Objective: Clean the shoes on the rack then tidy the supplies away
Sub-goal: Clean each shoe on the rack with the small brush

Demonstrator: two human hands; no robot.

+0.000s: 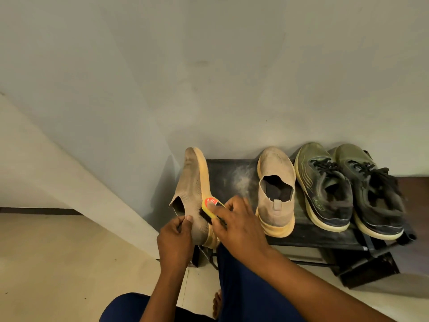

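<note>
Shoe brush, yellow-backed with dark bristles, gripped in the right hand and pressed to the side of a beige slip-on shoe. Left hand pinches that shoe's heel collar, holding it on edge at the rack's left end, likely to steady it for scrubbing. On the rack: matching beige shoe, then an olive lace-up pair. Brush's red label unreadable.

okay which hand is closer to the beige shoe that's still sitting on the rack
Right. The right hand, gripping the yellow brush, is just beside the beige shoe on the rack. The left hand holds the other beige shoe, farther away.
</note>
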